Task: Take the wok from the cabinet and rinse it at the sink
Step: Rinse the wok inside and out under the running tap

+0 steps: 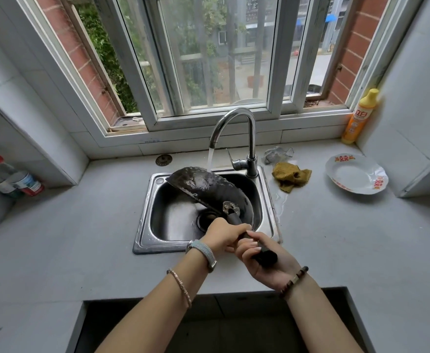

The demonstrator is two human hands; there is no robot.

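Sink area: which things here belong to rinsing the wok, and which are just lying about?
In use: wok; left hand and right hand, both gripping the wok handle; running faucet; sink.

Lying about: yellow cloth; crumpled silvery mesh; plate; dish soap bottle; bottles at left; drain strainer.

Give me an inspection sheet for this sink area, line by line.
Surface: grey countertop, with a puddle right of the sink.
Job's things: wok tilted on edge over the sink; the stream from the faucet falls at its upper rim.
Clutter: yellow cloth, steel scourer, plate and dish soap bottle on the right; bottles far left; strainer behind the sink.
Grippers: left hand and right hand both grip the wok handle.
Cables: nothing seen.
Surroundings: window behind, tiled walls.
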